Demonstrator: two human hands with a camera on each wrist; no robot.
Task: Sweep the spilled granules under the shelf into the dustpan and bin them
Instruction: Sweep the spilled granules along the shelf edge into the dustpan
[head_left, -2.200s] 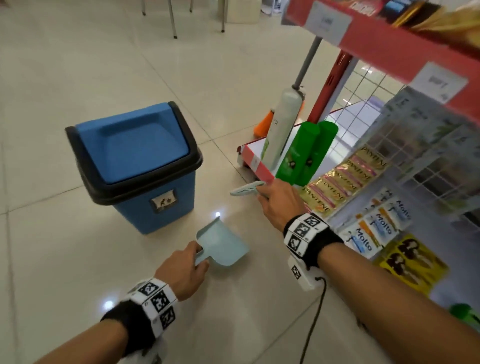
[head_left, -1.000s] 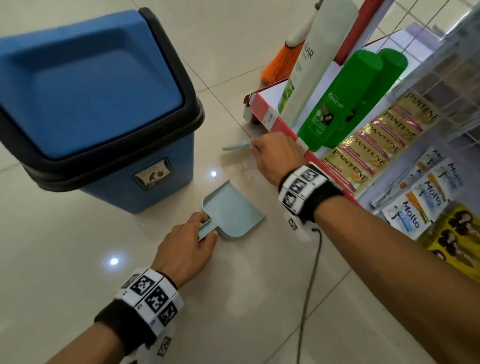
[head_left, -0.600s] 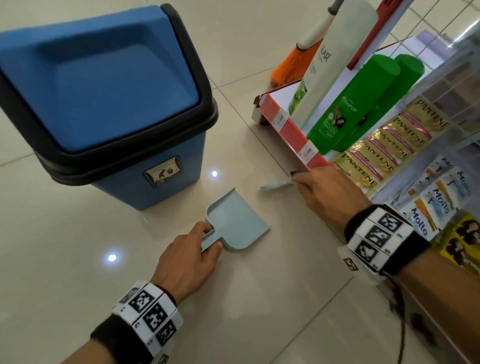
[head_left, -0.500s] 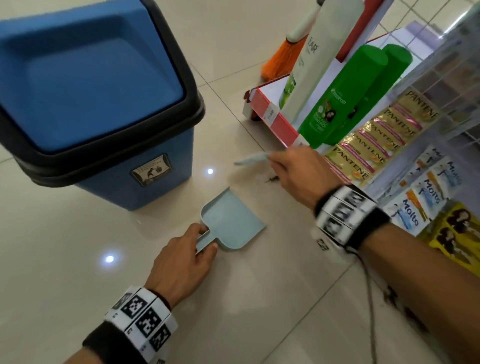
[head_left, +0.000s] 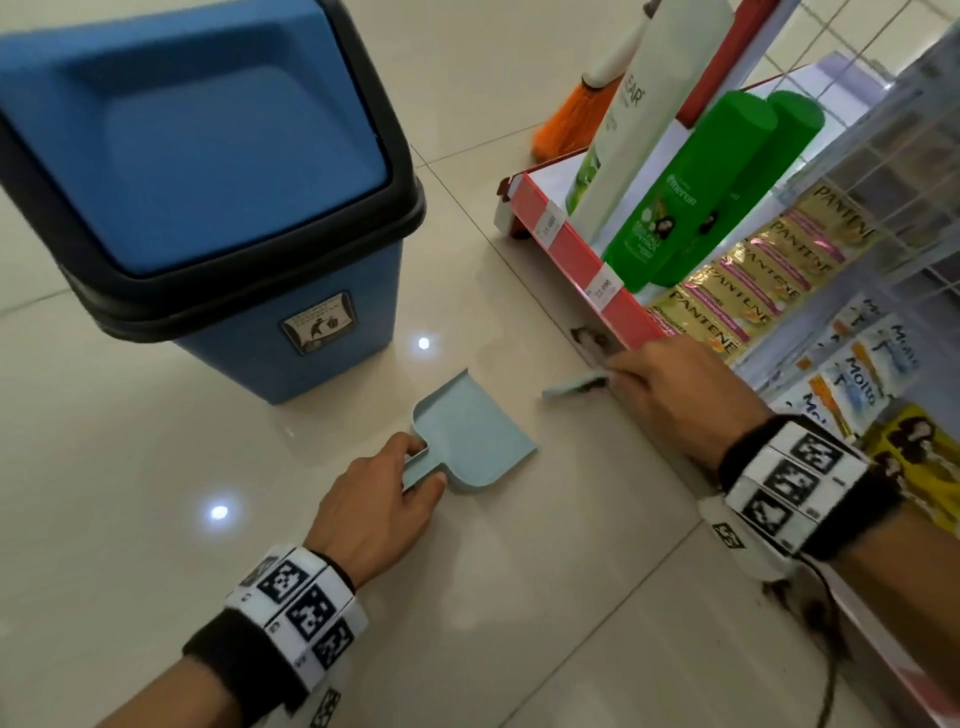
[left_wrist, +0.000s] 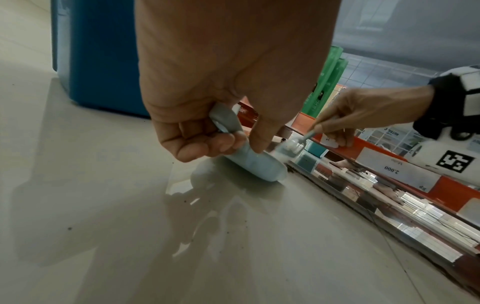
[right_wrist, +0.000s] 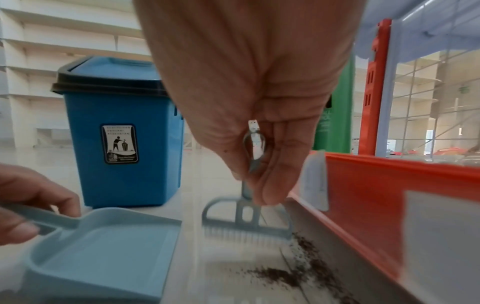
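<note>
Sweeping dark gritty granules (right_wrist: 298, 271), bristled brush (right_wrist: 246, 226)

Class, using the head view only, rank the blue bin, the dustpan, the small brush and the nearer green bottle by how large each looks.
1. blue bin, largest by far.
2. green bottle.
3. dustpan; it looks close to the bottle in area, so this pair is unsure.
4. brush, smallest, partly hidden by the right hand.
</note>
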